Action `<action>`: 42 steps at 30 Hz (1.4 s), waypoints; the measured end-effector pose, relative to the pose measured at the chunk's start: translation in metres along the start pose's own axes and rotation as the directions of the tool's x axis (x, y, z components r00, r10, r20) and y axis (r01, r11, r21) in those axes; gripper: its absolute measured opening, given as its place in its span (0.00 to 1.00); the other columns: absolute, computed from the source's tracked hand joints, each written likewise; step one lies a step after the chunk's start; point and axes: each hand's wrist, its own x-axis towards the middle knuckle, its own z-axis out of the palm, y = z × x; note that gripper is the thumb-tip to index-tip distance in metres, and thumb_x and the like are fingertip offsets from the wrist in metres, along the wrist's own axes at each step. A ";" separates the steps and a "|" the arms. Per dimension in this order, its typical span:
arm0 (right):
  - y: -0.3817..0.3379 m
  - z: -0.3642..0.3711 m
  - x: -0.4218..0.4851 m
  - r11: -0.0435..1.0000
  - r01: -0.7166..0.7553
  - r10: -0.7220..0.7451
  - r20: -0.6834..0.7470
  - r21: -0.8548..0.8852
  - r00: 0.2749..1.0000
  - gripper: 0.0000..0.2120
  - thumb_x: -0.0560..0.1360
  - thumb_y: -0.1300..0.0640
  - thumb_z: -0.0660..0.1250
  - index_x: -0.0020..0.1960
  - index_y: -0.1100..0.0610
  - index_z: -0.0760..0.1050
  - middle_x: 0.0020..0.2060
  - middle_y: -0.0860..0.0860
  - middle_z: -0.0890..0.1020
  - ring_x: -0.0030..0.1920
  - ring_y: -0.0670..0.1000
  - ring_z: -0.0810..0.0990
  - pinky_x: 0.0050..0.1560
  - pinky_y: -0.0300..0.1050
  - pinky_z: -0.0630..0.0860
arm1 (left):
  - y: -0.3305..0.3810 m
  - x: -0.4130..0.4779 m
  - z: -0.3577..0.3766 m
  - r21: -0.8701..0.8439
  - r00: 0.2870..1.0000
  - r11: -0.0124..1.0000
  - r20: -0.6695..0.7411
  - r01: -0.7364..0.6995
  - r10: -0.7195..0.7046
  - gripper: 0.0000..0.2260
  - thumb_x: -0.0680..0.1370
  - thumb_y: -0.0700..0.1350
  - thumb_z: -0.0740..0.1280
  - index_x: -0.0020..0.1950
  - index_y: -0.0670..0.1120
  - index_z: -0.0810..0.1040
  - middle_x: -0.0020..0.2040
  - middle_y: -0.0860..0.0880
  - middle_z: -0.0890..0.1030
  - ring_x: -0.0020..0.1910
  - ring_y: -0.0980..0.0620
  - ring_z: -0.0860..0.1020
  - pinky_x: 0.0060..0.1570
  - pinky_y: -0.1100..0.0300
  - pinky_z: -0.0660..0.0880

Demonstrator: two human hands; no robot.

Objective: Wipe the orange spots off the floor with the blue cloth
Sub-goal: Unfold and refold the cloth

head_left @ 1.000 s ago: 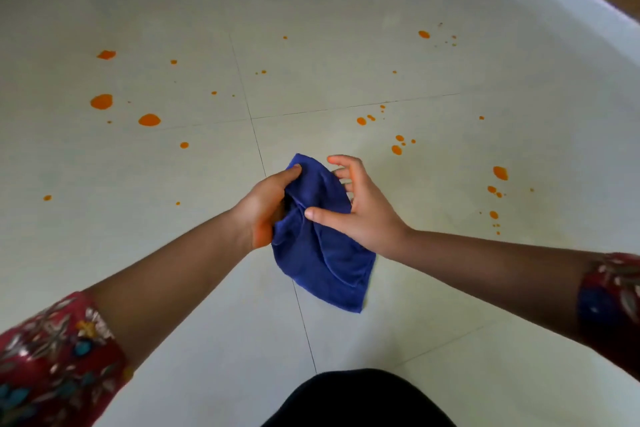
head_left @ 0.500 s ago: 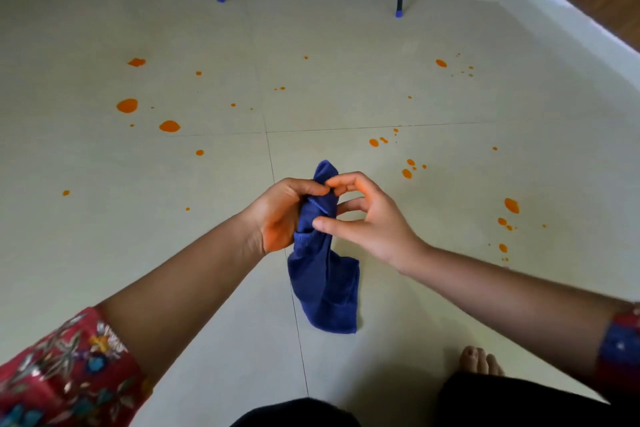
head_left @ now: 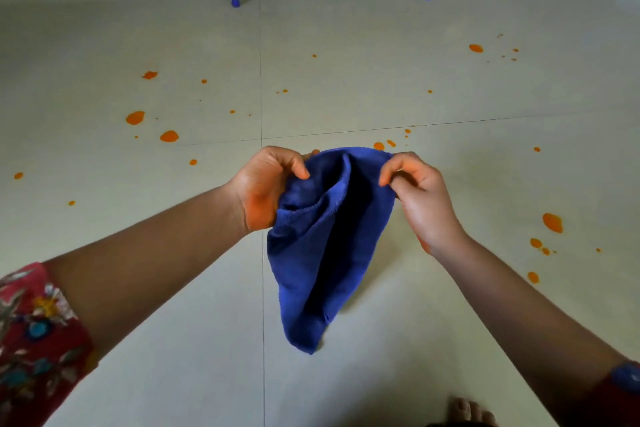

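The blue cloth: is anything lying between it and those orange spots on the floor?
Nothing visible does. The blue cloth hangs from the left hand and right hand over the tile floor, and the orange spots lie uncovered around it.

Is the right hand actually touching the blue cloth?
Touching. The head view shows the right hand pinching the top edge of the blue cloth, with no gap; the left hand grips the opposite side.
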 end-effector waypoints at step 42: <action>-0.049 -0.198 0.084 0.951 -0.043 0.136 0.288 -0.307 0.948 0.09 0.74 0.55 0.73 0.42 0.57 0.75 0.33 0.47 0.75 0.36 0.46 0.72 0.42 0.43 0.68 | 0.057 0.061 0.080 0.742 0.761 0.412 0.201 -0.529 0.616 0.23 0.80 0.34 0.61 0.67 0.58 0.69 0.44 0.38 0.82 0.44 0.49 0.79 0.47 0.52 0.77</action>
